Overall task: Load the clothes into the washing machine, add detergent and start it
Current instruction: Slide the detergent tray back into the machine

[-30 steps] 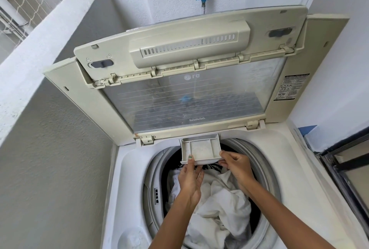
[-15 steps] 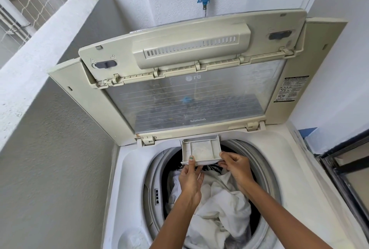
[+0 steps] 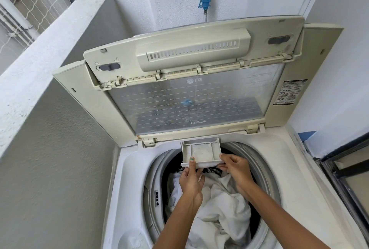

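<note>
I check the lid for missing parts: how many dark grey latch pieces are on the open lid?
2: one dark grey latch piece at the lid's upper left, one at its upper right. None seems hidden.

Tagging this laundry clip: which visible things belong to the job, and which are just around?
Job: detergent drawer, pinched at its front by left hand and right hand; white clothes in the drum; raised lid.

Around: blue tap fitting; window frame; netting.
</note>
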### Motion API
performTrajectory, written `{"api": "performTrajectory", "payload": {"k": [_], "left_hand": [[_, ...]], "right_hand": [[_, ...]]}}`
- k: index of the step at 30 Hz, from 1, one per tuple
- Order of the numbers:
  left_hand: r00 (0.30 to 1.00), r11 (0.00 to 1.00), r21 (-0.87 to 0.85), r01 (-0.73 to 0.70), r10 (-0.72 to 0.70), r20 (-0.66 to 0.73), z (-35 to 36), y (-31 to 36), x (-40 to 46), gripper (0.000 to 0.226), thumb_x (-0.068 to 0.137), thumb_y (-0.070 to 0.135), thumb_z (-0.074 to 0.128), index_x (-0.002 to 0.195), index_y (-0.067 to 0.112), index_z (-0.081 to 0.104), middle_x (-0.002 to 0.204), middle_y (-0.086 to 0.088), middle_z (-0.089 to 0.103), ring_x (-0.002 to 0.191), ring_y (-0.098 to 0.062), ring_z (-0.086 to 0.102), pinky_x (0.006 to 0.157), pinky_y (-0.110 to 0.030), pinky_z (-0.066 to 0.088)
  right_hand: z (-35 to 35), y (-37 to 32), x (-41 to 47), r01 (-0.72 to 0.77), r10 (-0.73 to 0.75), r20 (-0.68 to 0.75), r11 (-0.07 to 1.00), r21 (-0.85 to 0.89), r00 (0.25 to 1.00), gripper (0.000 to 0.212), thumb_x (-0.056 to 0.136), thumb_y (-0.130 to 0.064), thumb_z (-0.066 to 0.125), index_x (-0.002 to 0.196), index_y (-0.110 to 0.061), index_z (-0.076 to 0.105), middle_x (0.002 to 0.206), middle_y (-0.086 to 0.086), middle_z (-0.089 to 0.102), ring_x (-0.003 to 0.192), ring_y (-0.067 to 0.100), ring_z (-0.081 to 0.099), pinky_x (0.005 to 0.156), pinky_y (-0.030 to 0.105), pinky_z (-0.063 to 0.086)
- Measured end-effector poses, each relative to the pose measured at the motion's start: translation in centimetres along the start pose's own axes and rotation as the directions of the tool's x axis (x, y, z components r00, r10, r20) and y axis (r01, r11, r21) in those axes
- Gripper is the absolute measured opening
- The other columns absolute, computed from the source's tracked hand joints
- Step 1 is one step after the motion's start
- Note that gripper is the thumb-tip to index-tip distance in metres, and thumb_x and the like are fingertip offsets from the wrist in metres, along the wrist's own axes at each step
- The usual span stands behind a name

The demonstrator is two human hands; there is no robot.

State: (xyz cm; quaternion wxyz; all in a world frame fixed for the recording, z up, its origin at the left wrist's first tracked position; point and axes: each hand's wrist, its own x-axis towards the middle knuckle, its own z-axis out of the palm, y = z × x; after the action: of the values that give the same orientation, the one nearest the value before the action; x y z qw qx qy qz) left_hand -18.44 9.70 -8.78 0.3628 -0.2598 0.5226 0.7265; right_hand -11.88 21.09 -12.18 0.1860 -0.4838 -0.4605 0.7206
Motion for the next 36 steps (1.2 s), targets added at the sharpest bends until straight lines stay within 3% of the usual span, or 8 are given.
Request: {"api": "performTrajectory", "payload": {"k": [2,5,10,14,18,21,29,36], "left_hand": [[1.0,1.0,-0.007,0.001,-0.001,-0.006,0.0,0.1,-0.1,0.021,0.091,0.029,0.061,0.098,0.01,0.058,0.09,-0.004,0.064,0.085,-0.015,0.063,0.083,-0.03,0.049],[1.0,1.0,-0.007,0.0,0.001,0.007,0.0,0.1,-0.2,0.022,0.091,0.029,0.06,0.1,0.009,0.058,0.093,-0.005,0.064,0.086,-0.016,0.063,0.09,-0.033,0.047],[1.0,1.0,-0.026,0.005,-0.005,0.013,-0.1,0.1,-0.3,0.021,0.092,0.027,0.059,0.102,0.009,0.057,0.095,-0.007,0.063,0.085,-0.017,0.062,0.085,-0.031,0.049],[0.999,0.999,-0.01,0.03,-0.03,0.027,-0.3,-0.3,-0.2,0.016,0.092,0.026,0.059,0.089,0.011,0.056,0.092,-0.007,0.063,0.085,-0.017,0.062,0.094,-0.034,0.047],[0.998,0.999,-0.01,0.04,-0.04,0.047,-0.2,-0.6,-0.2,0.014,0.093,0.026,0.057,0.091,0.012,0.058,0.094,-0.006,0.063,0.094,-0.02,0.06,0.102,-0.037,0.043],[0.998,0.999,-0.01,0.032,-0.032,0.05,-0.2,-0.6,0.0,0.013,0.093,0.026,0.057,0.094,0.013,0.058,0.097,-0.006,0.062,0.097,-0.021,0.059,0.102,-0.037,0.043],[0.997,0.999,-0.039,0.029,-0.026,0.066,-0.4,-0.8,0.4,0.016,0.095,0.025,0.055,0.102,0.011,0.057,0.111,-0.009,0.061,0.112,-0.024,0.056,0.098,-0.035,0.044],[0.999,0.998,-0.06,0.001,0.001,0.038,-0.2,-1.2,0.4,0.013,0.095,0.025,0.054,0.095,0.013,0.058,0.097,-0.006,0.062,0.093,-0.019,0.06,0.086,-0.029,0.049]], "right_hand": [[0.1,-0.1,-0.1,0.012,-0.012,-0.006,1.0,-0.006,1.0,0.008,0.084,-0.013,0.068,0.084,-0.005,0.071,0.073,0.009,0.07,0.066,0.014,0.067,0.069,0.026,0.056],[0.0,-0.2,-0.2,0.02,-0.02,-0.002,1.0,-0.013,1.0,0.006,0.084,-0.012,0.069,0.081,-0.008,0.071,0.07,0.008,0.07,0.066,0.014,0.067,0.067,0.024,0.056],[-0.1,-0.2,-0.3,0.022,-0.022,-0.007,1.0,-0.007,1.0,0.005,0.083,-0.011,0.069,0.079,-0.009,0.071,0.069,0.007,0.07,0.064,0.014,0.067,0.063,0.02,0.056],[-0.8,0.6,-0.5,0.014,-0.014,-0.01,1.0,-0.015,1.0,0.008,0.085,-0.01,0.068,0.079,-0.006,0.071,0.072,0.011,0.07,0.067,0.018,0.067,0.072,0.029,0.057],[-1.2,0.6,-0.4,0.018,-0.018,-0.005,1.0,-0.012,1.0,0.006,0.085,-0.009,0.068,0.08,-0.008,0.071,0.073,0.01,0.071,0.067,0.017,0.068,0.071,0.027,0.057],[-1.2,0.5,-0.1,0.025,-0.025,0.001,0.999,-0.023,1.0,0.007,0.084,-0.009,0.068,0.079,-0.01,0.072,0.071,0.005,0.072,0.065,0.014,0.068,0.067,0.024,0.057],[-1.2,0.9,0.5,0.028,-0.028,0.025,0.999,-0.029,0.999,0.007,0.084,-0.01,0.068,0.087,-0.006,0.073,0.079,0.008,0.073,0.072,0.017,0.069,0.074,0.028,0.057],[-1.3,0.9,0.5,0.051,-0.049,0.053,0.998,-0.029,0.997,0.007,0.084,-0.011,0.068,0.082,-0.014,0.074,0.076,0.003,0.075,0.069,0.012,0.07,0.067,0.021,0.057]]}}
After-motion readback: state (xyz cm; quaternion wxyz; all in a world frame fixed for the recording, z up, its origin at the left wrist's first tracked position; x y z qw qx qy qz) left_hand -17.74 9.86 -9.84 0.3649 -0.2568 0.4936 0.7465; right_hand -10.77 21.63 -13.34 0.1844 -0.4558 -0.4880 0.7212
